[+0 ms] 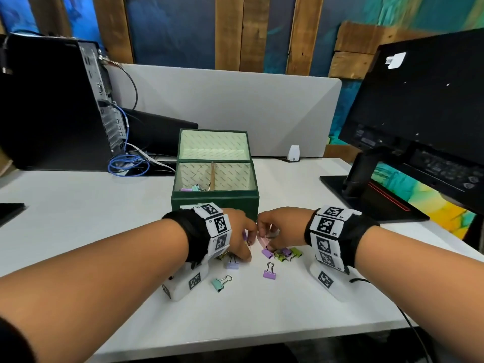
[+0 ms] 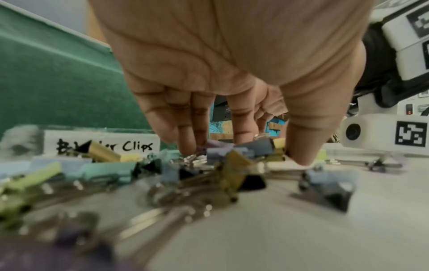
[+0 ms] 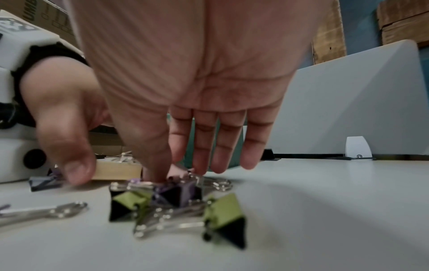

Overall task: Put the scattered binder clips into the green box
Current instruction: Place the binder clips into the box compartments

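Green box (image 1: 214,203) sits at frame centre on the white desk (image 1: 78,231), lid (image 1: 213,144) standing open behind it; both are lined with pale patterned paper. Inside, against the near-left corner, a few binder clips (image 1: 192,188) are visible, one lilac, one mint; a thin brown strip stands upright mid-box. The box front carries a white label (image 2: 102,144) handwritten "Binder Clips", partly hidden in the left wrist view. The remaining clips lie on the desk just in front of the box, lower centre of the head view: a mint clip (image 1: 220,282), a purple clip (image 1: 269,272), a lilac clip (image 1: 233,264), and a tangle of olive-green clips (image 1: 289,254) with purple ones. Each has a coloured folded body, black inside, and silver wire handles. Left hand (image 1: 239,235) is down on the left cluster, fingertips (image 2: 189,146) and thumb closing on a grey-blue clip (image 2: 255,146). Right hand (image 1: 280,229) reaches into the right cluster, thumb and forefinger down at a purple clip (image 3: 176,190); the other fingers (image 3: 252,146) are straight, slightly apart. Whether it is actually gripped cannot be told.
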